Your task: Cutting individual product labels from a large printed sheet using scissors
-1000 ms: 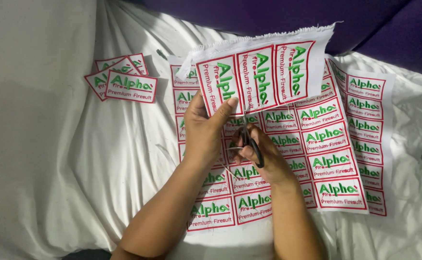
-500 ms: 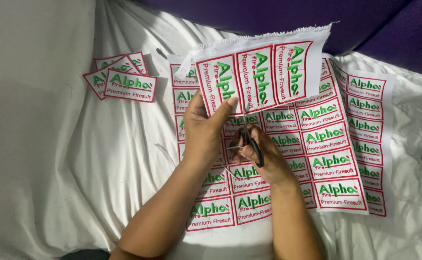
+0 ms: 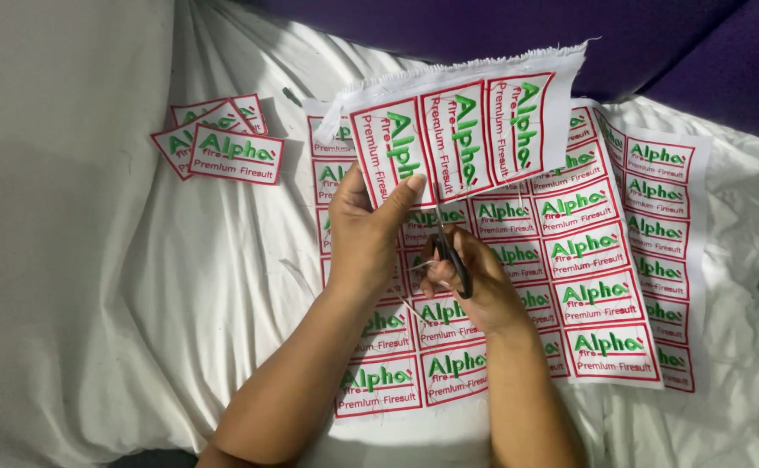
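While your left hand (image 3: 364, 230) pinches the raised strip of three labels (image 3: 459, 139) by its near edge, thumb on the front and fingers behind, your right hand (image 3: 475, 286) is closed through the handles of the dark scissors (image 3: 454, 260), whose blades point up at that near edge between two labels; whether the blades are parted or closed cannot be told. Item in hand: one white fabric strip, three red-bordered labels with green lettering, held upright above the middle of the work, frayed on its far edge, not yet divided. Done, by the look of it: a small pile of cut single labels (image 3: 223, 147) lying far left on the white cloth (image 3: 94, 286), several overlapping. Left, by the look of it: the strip itself, plus the uncut sheets of labels (image 3: 587, 286) spread flat under and to the right of your hands, several rows deep, and a narrower column (image 3: 661, 234) at the far right. Judged so, only a small share is cut; most remains. Purple backing (image 3: 683, 52) runs along the far side.
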